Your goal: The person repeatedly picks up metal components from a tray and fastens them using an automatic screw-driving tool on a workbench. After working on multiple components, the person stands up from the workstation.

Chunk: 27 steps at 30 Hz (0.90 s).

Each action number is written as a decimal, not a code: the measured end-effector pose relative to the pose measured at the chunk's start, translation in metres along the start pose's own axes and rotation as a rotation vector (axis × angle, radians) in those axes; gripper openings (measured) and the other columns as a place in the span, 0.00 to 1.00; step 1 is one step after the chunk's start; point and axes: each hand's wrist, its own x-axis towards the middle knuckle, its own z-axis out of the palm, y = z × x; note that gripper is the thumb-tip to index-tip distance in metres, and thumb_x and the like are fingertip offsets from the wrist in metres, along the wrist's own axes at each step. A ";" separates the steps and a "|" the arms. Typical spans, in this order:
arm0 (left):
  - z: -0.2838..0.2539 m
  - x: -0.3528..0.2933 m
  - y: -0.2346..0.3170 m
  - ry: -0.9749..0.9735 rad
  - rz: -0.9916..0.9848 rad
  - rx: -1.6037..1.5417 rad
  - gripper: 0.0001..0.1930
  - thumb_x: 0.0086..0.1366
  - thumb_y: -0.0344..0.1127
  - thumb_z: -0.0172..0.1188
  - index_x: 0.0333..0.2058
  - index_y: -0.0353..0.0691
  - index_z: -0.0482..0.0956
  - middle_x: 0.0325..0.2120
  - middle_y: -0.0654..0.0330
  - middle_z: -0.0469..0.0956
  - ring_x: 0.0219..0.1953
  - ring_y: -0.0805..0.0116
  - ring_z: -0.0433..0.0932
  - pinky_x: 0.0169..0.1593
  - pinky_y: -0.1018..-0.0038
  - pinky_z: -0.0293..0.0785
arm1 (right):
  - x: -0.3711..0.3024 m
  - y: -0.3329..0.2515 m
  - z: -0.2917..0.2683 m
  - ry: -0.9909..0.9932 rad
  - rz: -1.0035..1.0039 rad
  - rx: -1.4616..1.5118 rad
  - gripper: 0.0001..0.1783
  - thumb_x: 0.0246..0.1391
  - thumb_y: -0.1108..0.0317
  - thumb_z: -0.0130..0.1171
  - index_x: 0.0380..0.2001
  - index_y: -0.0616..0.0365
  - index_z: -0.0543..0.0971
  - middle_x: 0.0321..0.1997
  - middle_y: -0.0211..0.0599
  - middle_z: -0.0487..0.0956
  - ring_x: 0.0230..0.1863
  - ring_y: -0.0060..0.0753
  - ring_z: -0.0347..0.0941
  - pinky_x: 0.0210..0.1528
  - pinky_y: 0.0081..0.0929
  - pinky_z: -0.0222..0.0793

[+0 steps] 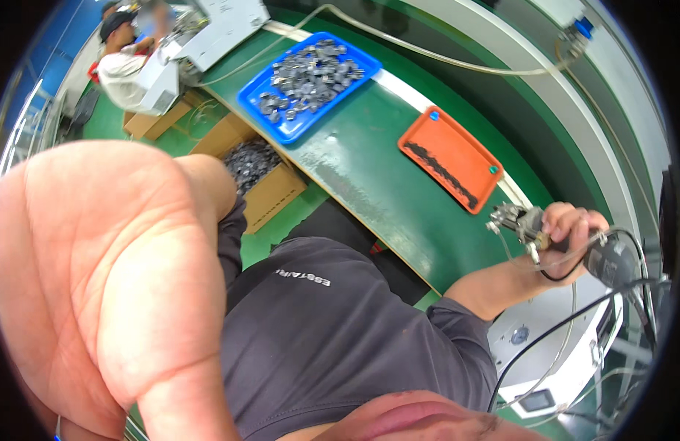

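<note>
My left hand (pixel 134 272) looms large at the left, its bare palm turned to the view. Its fingers run out of the picture, so whether it holds or touches anything is hidden. Out at the right, my right hand (pixel 571 224) has its fingers curled round a dark grey cylindrical tool (pixel 610 261) with a cable and thin clear tubes. Metal fittings (pixel 520 224) stick out from the hand toward the table. Closest to them lies an orange tray (pixel 457 158) with a strip of small dark parts (pixel 443 175) along one side.
A blue tray (pixel 292 132) heaped with small dark metal parts (pixel 318 73) sits farther along the green table (pixel 369 176). Below its edge stands a cardboard box (pixel 277 198) of similar parts. A white machine (pixel 553 331) is at lower right. Another person (pixel 126 66) sits at upper left.
</note>
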 end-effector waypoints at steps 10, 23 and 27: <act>0.007 -0.009 0.020 0.059 0.065 0.037 0.21 0.71 0.64 0.52 0.61 0.85 0.72 0.59 0.88 0.75 0.59 0.78 0.72 0.64 0.59 0.65 | -0.001 -0.002 -0.002 -0.001 0.008 -0.001 0.06 0.63 0.77 0.54 0.41 0.66 0.70 0.18 0.36 0.67 0.17 0.28 0.63 0.22 0.27 0.64; -0.014 -0.040 0.000 -0.302 -0.043 -0.211 0.20 0.74 0.55 0.49 0.63 0.78 0.74 0.56 0.81 0.75 0.55 0.73 0.72 0.61 0.61 0.65 | 0.008 -0.002 0.017 -0.034 0.016 0.001 0.11 0.62 0.71 0.59 0.40 0.64 0.69 0.19 0.34 0.68 0.18 0.28 0.63 0.23 0.27 0.61; 0.026 -0.155 0.032 -0.283 -0.174 -0.459 0.09 0.71 0.42 0.59 0.48 0.65 0.80 0.33 0.76 0.68 0.36 0.76 0.68 0.47 0.70 0.67 | 0.005 0.003 0.017 0.055 0.048 -0.184 0.10 0.60 0.72 0.60 0.40 0.61 0.69 0.19 0.29 0.66 0.18 0.24 0.61 0.20 0.25 0.56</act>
